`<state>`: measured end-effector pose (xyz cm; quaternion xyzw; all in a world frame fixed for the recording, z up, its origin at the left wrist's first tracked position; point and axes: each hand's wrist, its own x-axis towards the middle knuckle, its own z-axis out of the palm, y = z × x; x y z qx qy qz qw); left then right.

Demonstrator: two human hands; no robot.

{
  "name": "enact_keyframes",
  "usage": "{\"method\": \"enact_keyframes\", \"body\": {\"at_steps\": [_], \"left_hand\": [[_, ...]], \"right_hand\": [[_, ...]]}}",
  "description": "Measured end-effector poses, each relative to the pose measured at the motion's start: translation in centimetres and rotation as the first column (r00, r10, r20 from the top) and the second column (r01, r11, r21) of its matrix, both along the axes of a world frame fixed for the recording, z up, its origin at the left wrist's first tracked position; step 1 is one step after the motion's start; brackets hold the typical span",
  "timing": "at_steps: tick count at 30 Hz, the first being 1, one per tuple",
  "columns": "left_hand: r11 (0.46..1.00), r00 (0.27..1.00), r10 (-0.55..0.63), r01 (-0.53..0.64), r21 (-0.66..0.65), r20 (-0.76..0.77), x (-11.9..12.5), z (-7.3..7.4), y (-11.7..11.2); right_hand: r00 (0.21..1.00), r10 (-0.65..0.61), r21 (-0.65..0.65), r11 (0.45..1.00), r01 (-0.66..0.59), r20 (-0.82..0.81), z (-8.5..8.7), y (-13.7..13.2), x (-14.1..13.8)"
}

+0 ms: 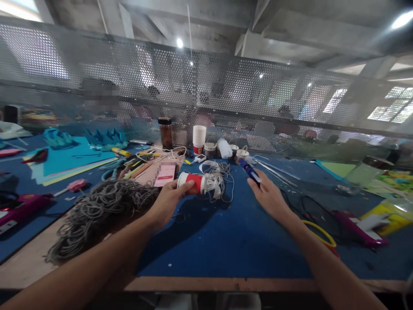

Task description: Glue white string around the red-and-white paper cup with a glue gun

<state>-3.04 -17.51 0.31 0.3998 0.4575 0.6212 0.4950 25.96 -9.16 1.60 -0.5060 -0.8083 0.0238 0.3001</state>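
My left hand (172, 196) is closed around a red and white paper cup (194, 184), held tipped on its side above the blue table surface. Pale string and white strips (215, 185) bunch up at the cup's right end; whether they are attached to it I cannot tell. To the right, my right hand (269, 196) grips a slim dark blue handheld tool (250, 171), which points up and away to the left. Its exact kind is not clear. A wide gap separates the tool from the cup.
A heap of grey cord (109, 211) lies by my left forearm, with a phone (165, 174) beyond it. Stacked paper cups (199, 137) and a dark-lidded jar (165, 133) stand before a perforated metal screen (200, 77). Purple power strips (359, 228) lie at both sides.
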Motion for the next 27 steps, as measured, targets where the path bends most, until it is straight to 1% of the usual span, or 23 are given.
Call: {"method": "enact_keyframes", "body": {"at_steps": [2, 4, 5, 7, 10, 14, 18, 20, 22, 24, 25, 26, 27], "left_hand": [[1.0, 1.0, -0.015, 0.015, -0.012, 0.014, 0.0, 0.1, 0.0], [0.999, 0.999, -0.035, 0.036, -0.017, 0.028, 0.0, 0.1, -0.1], [0.999, 0.998, -0.045, 0.046, -0.02, 0.032, 0.0, 0.2, -0.2], [0.998, 0.997, -0.061, 0.062, -0.023, 0.039, 0.1, 0.2, -0.3], [0.997, 0.996, -0.078, 0.08, -0.019, 0.052, 0.1, 0.3, -0.5], [0.997, 0.995, -0.079, 0.08, -0.003, 0.066, 0.2, 0.3, -0.6], [0.996, 0.996, -0.083, 0.082, 0.034, 0.04, 0.2, 0.3, -0.5], [0.995, 0.996, -0.088, 0.087, 0.049, 0.029, 0.2, 0.3, -0.5], [0.994, 0.996, -0.087, 0.085, 0.061, 0.024, 0.2, 0.3, -0.6], [0.994, 0.996, -0.084, 0.082, 0.068, 0.021, 0.1, 0.3, -0.6], [0.994, 0.996, -0.085, 0.084, 0.071, 0.021, 0.1, 0.3, -0.6], [0.994, 0.996, -0.088, 0.086, 0.073, 0.019, 0.1, 0.3, -0.6], [0.994, 0.996, -0.086, 0.084, 0.074, 0.017, 0.1, 0.3, -0.6]], "right_hand": [[0.978, -0.091, 0.041, 0.996, 0.085, 0.189, -1.0, 1.1, 0.4], [0.925, -0.167, 0.037, 0.986, 0.164, 0.342, -2.0, 2.0, 0.8], [0.899, -0.192, 0.025, 0.98, 0.198, 0.394, -2.5, 2.4, 1.1], [0.859, -0.217, -0.004, 0.969, 0.246, 0.463, -3.3, 3.0, 1.4], [0.831, -0.237, -0.025, 0.957, 0.288, 0.503, -4.1, 3.3, 1.5], [0.825, -0.234, -0.036, 0.955, 0.293, 0.514, -4.5, 3.1, 1.1], [0.827, -0.211, -0.062, 0.957, 0.283, 0.522, -4.7, 3.0, 0.9], [0.83, -0.2, -0.079, 0.957, 0.28, 0.52, -4.5, 2.9, 1.0], [0.843, -0.204, -0.062, 0.961, 0.269, 0.498, -4.0, 2.7, 1.1], [0.886, -0.197, -0.021, 0.974, 0.226, 0.419, -3.2, 2.3, 0.9], [0.925, -0.16, -0.02, 0.984, 0.177, 0.345, -2.7, 2.0, 0.5], [0.966, -0.088, -0.048, 0.994, 0.103, 0.244, -2.2, 1.5, -0.1], [0.992, 0.014, -0.101, 0.995, -0.002, 0.122, -1.7, 1.0, -0.9]]}}
